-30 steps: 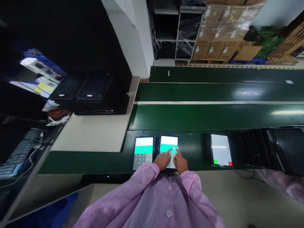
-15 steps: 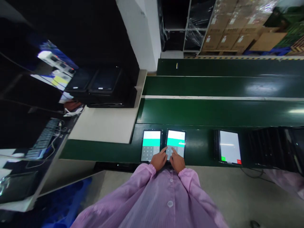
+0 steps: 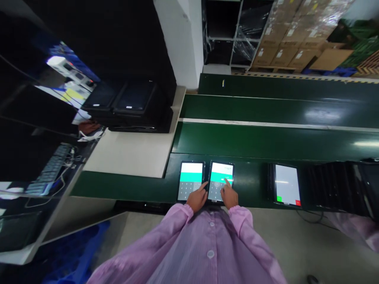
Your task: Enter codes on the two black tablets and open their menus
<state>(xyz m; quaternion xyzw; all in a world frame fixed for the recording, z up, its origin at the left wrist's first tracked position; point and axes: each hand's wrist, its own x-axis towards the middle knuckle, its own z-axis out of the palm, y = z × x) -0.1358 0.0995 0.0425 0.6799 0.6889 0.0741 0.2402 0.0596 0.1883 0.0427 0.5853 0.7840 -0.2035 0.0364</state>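
Two lit tablets lie side by side on the green bench edge in front of me. The left tablet (image 3: pixel 190 180) shows a teal band over a keypad. The right tablet (image 3: pixel 220 179) shows the same screen. My right hand (image 3: pixel 229 195) rests on the right tablet, its index finger touching the teal band. My left hand (image 3: pixel 197 198) sits between the two tablets, index finger pointing at the keypad's lower left edge. Neither hand holds anything. Pink sleeves cover both arms.
A third lit tablet (image 3: pixel 286 185) lies to the right, beside a row of dark tablets (image 3: pixel 331 186). A stack of dark tablets (image 3: pixel 130 103) stands on the beige table (image 3: pixel 130 156) at left. Green conveyor belts (image 3: pixel 275 140) run behind. Another person's pink sleeve (image 3: pixel 359 230) shows at far right.
My right index finger has moved up from the keypad to the teal band of the right tablet. My left hand has stayed near the keypad's left edge. The view has shifted slightly.
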